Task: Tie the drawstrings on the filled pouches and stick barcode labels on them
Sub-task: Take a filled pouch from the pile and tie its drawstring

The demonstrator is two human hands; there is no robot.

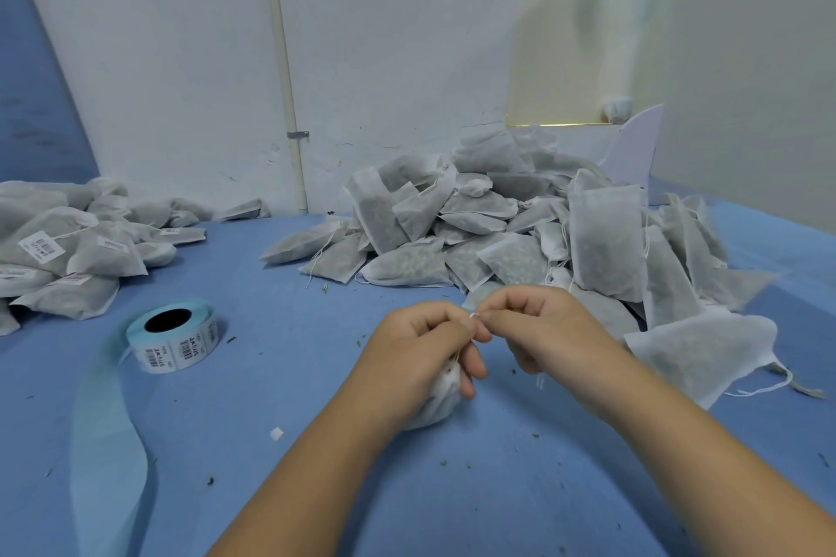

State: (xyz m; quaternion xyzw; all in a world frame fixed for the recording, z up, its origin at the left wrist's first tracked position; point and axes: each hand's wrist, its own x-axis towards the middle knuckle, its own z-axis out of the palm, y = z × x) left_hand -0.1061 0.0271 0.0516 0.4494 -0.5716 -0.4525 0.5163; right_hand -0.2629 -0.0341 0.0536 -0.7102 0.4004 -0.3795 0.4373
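Two hands (420, 353) (543, 330) pinching drawstring (473, 316), barcode label roll (174, 341)

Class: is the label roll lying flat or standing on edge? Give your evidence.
Lying flat: the label roll shows its dark core hole facing up.

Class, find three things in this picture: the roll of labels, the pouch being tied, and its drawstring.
label roll (181, 348): head view, on a printed label on its side.
pouch (439, 403): head view, on its bunched white fabric.
drawstring (474, 316): head view, on the small loop at its top.
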